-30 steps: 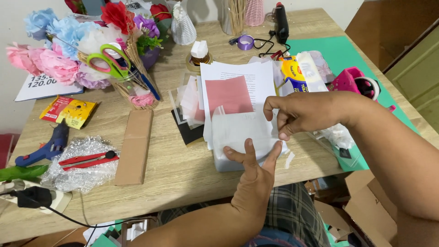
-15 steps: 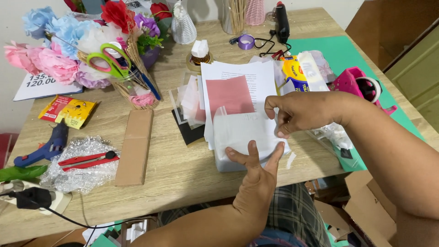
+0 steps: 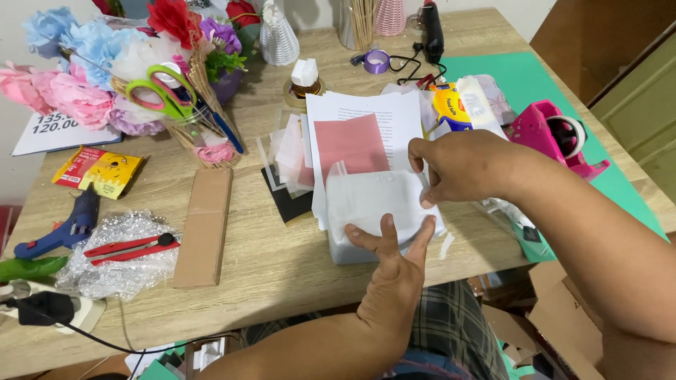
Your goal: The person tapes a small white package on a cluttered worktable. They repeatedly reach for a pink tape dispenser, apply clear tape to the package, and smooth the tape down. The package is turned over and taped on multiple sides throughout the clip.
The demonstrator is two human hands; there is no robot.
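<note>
Two hands work on one white wrapped box (image 3: 377,211), which sits close to the front edge of the wooden table (image 3: 282,260), a little to the right of the middle of that edge. The box lies on a white printed sheet (image 3: 366,112) with a pink paper square (image 3: 350,144) on it, and the pink square is just behind the box, toward the back edge. The left hand (image 3: 391,271) comes up from below the front edge with the forearm nearly straight; its palm faces down and its fingers (image 3: 387,232) are spread apart, pressing flat on the front part of the box top. It grips nothing, it only presses. The right hand (image 3: 461,165) comes in from the right side, the arm crossing the right front corner of the table, wrist bent toward the left. Its fingers are curled, and the fingertips pinch at the right end of the box, where the white wrapping is folded; if a small piece of tape is between them, I cannot tell. Just behind this hand stands a pink tape dispenser (image 3: 553,137) on a green sheet (image 3: 535,77). Well apart, near the left edge, lie a cardboard strip (image 3: 204,225), a red cutter (image 3: 130,248) on bubble wrap (image 3: 120,271), and a blue glue gun (image 3: 67,229).
</note>
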